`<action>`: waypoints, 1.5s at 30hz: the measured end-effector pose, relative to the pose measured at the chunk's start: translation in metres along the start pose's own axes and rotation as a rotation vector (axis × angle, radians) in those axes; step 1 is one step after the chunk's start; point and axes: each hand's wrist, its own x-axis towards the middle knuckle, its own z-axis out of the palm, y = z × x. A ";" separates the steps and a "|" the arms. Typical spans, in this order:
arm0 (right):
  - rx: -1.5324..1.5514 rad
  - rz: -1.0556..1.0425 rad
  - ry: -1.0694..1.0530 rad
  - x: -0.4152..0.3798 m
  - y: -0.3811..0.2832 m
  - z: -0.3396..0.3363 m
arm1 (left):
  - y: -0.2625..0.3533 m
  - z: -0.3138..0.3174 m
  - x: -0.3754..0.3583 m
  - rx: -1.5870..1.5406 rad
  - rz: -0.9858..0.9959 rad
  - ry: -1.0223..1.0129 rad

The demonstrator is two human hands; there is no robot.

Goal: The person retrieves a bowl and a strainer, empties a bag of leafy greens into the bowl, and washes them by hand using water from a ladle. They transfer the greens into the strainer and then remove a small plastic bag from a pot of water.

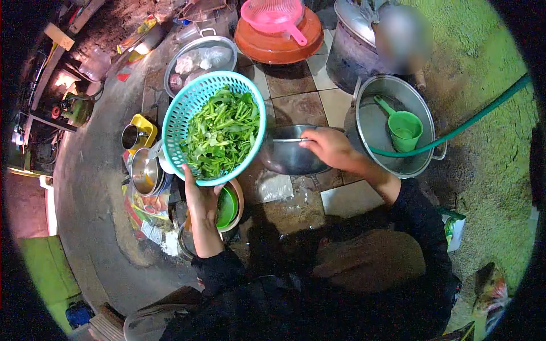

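Your left hand (198,196) grips the near rim of the teal colander (213,128), fingers curled under it and thumb on the edge, holding it tilted up with the cut greens (220,132) heaped inside. Your right hand (331,149) is closed over the rim of the steel bowl (287,154), which sits on the tiles just right of the colander. Keep the colander's low edge over the bowl so any drips land in it, and steady the bowl before you tip further; a one-handed hold on a loaded colander looks likely to slip. Whether the bowl holds water is hard to tell. The colander hides the small pots behind it, and the green bowl (227,207) below your left wrist is half covered.
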 end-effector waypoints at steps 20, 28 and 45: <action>0.885 0.664 0.297 -0.099 -0.011 0.018 | 0.012 0.011 -0.007 -0.049 0.053 -0.032; 0.002 -0.022 -0.210 -0.136 -0.002 0.102 | 0.013 0.009 -0.003 -0.025 0.072 -0.060; 0.018 0.501 0.248 -0.108 0.085 -0.039 | -0.010 0.001 0.013 0.086 -0.035 -0.063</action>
